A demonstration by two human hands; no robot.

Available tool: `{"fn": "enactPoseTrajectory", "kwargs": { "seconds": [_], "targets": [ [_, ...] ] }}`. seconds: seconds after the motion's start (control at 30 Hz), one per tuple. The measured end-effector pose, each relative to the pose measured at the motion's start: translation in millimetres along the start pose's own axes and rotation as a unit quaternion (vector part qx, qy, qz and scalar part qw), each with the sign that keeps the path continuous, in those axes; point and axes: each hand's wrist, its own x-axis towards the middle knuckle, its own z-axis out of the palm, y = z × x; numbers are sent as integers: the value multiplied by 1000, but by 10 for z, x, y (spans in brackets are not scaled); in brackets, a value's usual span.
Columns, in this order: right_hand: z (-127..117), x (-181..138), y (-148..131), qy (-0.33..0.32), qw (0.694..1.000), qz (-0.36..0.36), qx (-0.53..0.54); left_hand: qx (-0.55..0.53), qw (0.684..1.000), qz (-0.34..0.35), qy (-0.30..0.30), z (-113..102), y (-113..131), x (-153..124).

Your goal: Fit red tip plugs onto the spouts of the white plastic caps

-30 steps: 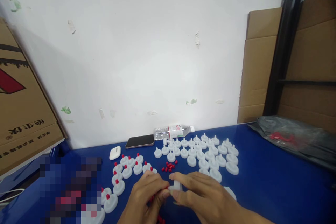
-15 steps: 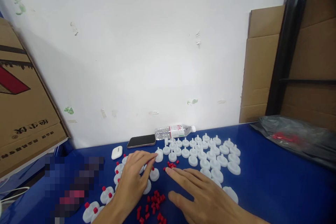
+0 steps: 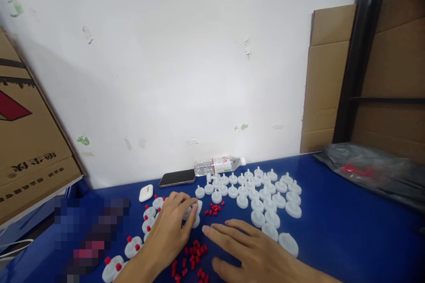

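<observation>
My left hand (image 3: 170,223) is closed, thumb and fingers gripping a white nozzle cap (image 3: 199,205). This cap is tilted and partly hidden by the fingers. Flat and spread, my right hand (image 3: 250,250) hovers over the table's near middle with nothing in it. Between the hands lies a loose pile of small red caps (image 3: 196,250), and a smaller red cluster (image 3: 214,208) sits beyond my right fingertips. White nozzle caps with red tips (image 3: 133,246) stand left of my left hand. Many bare white nozzle caps (image 3: 254,194) stand upright to the right.
Along the wall on the blue table (image 3: 338,225) lie a water bottle (image 3: 219,166), a phone (image 3: 177,178) and a white earphone case (image 3: 146,193). A grey plastic bag (image 3: 368,172) rests at the right, and a cardboard box (image 3: 36,141) stands at the left.
My left hand has drawn back slightly toward me and now has a white nozzle cap in its fingers. My right hand has shifted a little left, still open. The view has shifted slightly.
</observation>
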Motion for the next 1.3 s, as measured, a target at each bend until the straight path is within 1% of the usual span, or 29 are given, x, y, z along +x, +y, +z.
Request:
{"fn": "enactPoseTrajectory", "kwargs": {
  "seconds": [0.2, 0.33, 0.47, 0.6, 0.77, 0.97, 1.07, 1.17, 1.23, 1.3],
  "targets": [
    [34, -15, 3, 6, 1000, -2, 4, 21, 1000, 9, -12, 1, -6, -5],
    [45, -32, -3, -12, 1000, -10, 0, 21, 1000, 18, -11, 5, -6, -7],
    [58, -36, -6, -23, 1000, -8, 3, 23, 999, 31, -27, 23, 6, -6],
    [64, -30, -7, 0, 1000, -5, 4, 25, 998, 44, -47, 65, 0, -10],
    [53, -23, -4, -14, 1000, -12, -3, 35, 997, 55, -32, 128, -59, -25],
    [80, -10, -5, 19, 1000, 0, 9, 40, 997, 62, -14, 129, -140, -14],
    [94, -25, -14, 13, 1000, 7, 15, 46, 997, 61, 11, 97, -182, -7],
    [89, -55, -14, -34, 998, 44, 13, 54, 996, 63, 33, 66, -214, -1],
    [79, -75, -8, -69, 993, 92, 7, 54, 995, 70, 35, 53, -222, 2],
    [76, -93, 1, -85, 988, 131, 0, 50, 995, 75, 33, 49, -216, 3]
  ]
}}
